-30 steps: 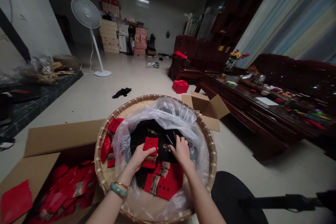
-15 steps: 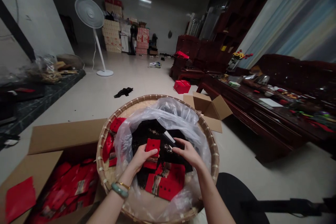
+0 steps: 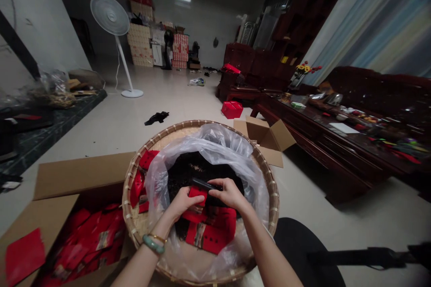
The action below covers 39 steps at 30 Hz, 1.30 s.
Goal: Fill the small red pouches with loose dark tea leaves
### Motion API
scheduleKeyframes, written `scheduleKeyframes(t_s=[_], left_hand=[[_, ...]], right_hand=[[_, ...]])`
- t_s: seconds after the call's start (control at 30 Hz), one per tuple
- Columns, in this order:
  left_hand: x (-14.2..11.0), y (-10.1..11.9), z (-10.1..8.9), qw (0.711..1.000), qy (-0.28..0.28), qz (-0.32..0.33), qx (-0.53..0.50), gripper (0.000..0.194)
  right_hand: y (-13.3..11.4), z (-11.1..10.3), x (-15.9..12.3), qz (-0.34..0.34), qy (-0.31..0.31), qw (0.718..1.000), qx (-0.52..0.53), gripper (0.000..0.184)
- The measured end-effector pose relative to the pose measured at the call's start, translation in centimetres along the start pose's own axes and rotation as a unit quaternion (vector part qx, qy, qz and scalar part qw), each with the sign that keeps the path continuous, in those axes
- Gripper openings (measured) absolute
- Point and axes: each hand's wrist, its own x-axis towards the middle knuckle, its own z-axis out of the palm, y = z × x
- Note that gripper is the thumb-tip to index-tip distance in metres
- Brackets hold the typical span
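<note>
Holding a red packet (image 3: 199, 195) in left hand (image 3: 180, 204) fingers, right hand (image 3: 230, 195) fingers pinching a slim black object (image 3: 204, 184) at its top, over bamboo basket (image 3: 274, 202); seemingly midway, dark loose material (image 3: 183, 166) plentiful, packet fill unclear.

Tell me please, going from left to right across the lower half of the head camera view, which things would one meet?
Flat red sheet, pile of red packets, green bangle, left hand, right hand, round black disc.
</note>
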Motion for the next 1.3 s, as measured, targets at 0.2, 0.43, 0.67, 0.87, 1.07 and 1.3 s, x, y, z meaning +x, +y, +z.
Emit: scheduleKeyframes(t_s=[0.2, 0.43, 0.67, 0.87, 1.07, 1.3], left_hand=[[0.6, 0.6, 0.1, 0.994, 0.018, 0.044, -0.101, 0.051], [0.8, 1.5, -0.2, 0.989, 0.029, 0.045, -0.14, 0.037], [0.8, 1.7, -0.5, 0.988, 0.042, 0.049, -0.142, 0.037], [0.9, 1.4, -0.6, 0.984, 0.035, 0.042, -0.168, 0.034], [0.8, 1.4, -0.8, 0.988, 0.04, 0.035, -0.145, 0.038], [1.2, 1.0, -1.1, 0.989, 0.043, 0.036, -0.136, 0.038]], right_hand=[[0.3, 0.2, 0.4, -0.005, 0.01, 1.0, 0.004, 0.031], [0.7, 0.7, 1.5, 0.001, -0.001, 1.0, 0.006, 0.028], [0.8, 1.1, 1.7, 0.016, -0.007, 1.0, 0.0, 0.029], [0.8, 1.2, 1.8, 0.002, -0.013, 1.0, -0.015, 0.029], [1.0, 1.3, 1.8, 0.016, -0.024, 1.0, -0.011, 0.033], [1.2, 1.4, 1.9, 0.011, -0.025, 1.0, -0.012, 0.032]])
